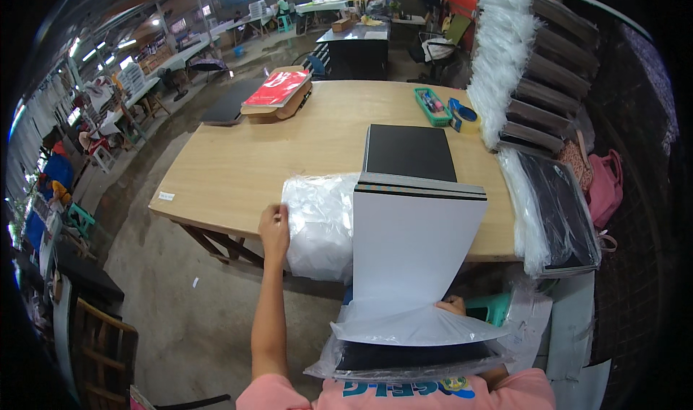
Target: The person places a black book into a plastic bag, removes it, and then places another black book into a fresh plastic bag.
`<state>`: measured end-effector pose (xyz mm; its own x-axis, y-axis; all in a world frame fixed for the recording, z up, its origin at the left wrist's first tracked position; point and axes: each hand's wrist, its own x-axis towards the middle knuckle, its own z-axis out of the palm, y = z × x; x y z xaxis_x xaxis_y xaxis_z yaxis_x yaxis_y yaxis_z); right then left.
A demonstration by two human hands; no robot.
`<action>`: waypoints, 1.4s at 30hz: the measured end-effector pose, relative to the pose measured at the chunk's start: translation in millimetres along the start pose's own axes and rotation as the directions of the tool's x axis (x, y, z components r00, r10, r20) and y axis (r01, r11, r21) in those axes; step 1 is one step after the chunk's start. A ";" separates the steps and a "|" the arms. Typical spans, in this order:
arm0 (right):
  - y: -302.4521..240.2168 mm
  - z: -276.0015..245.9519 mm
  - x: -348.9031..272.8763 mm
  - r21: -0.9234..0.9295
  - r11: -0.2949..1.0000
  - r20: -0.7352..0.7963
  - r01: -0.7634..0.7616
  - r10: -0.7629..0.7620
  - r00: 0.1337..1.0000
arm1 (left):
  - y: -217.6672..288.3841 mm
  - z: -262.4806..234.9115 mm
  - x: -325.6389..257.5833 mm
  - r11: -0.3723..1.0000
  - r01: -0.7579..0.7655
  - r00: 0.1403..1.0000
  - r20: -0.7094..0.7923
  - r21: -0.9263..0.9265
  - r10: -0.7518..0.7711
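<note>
My left hand (274, 231) is closed at the left edge of a pile of clear plastic bags (319, 222), which lies on the table and hangs over its front edge. My right hand (452, 305) grips the lower right side of a large white sheet (411, 247), its fingers partly hidden. This sheet slopes from a stack of black-and-white edged boards (419, 184) down toward my body. Against my chest rests a plastic-wrapped black board (411, 356), with pale film spread above it. Behind the stack, a black board (410, 152) lies flat.
On the wooden table (238, 172) sit a red book (278, 89), a dark flat folder (234, 103), a green basket of small items (432, 107) and tape rolls (463, 114). Tall piles of plastic-wrapped boards (538, 85) stand at right, near a pink bag (605, 190). Other people work far left.
</note>
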<state>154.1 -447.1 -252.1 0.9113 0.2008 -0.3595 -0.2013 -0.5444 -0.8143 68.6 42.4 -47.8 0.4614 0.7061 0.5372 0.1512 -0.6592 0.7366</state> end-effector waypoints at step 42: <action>-501.8 113.0 137.1 -0.222 0.197 0.403 0.955 -0.873 0.274 | 51.6 86.2 103.3 0.270 0.903 0.350 0.937 -0.335 -0.011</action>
<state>339.5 -54.3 55.8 0.2809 0.8585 0.4291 0.9102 -0.0965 -0.4028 199.4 59.0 10.3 0.9788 0.0122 -0.2046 0.1649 0.5458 0.8215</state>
